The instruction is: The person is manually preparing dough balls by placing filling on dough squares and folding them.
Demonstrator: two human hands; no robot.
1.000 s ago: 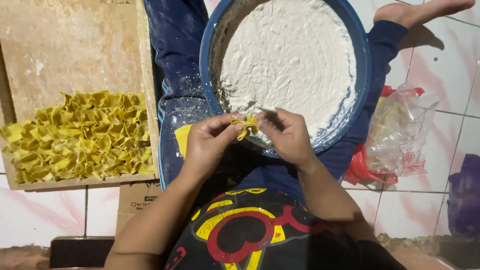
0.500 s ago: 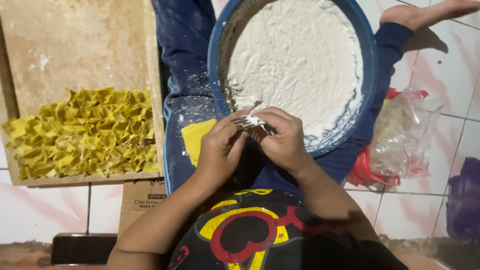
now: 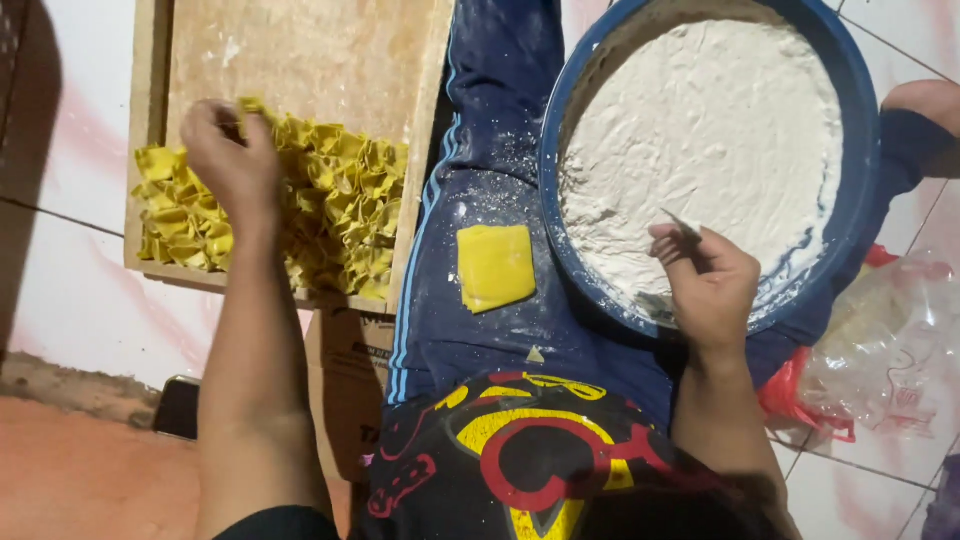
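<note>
On the tiled floor the person sits with a wide blue basin [image 3: 858,215] of white filling against the right leg, and a wooden tray [image 3: 300,60] to the left. Across the tray's near half lies a crowded heap of folded yellow dumplings [image 3: 340,215]. A small stack of flat yellow wrappers [image 3: 494,266] rests on the flour-dusted blue trouser leg, between tray and basin. To the far right sits a crumpled clear plastic bag [image 3: 890,350].

The left hand [image 3: 228,160] is over the heap's upper left edge, fingers curled together on one folded piece [image 3: 250,106] — it touches the pile there. The right hand [image 3: 705,275] hovers over the basin's near rim, pinching a thin flat spatula [image 3: 684,226] between thumb and fingers.

To set the piece down well, I judge it should go beside its neighbours rather than be pressed onto them — gently, so the folds keep shape.
</note>
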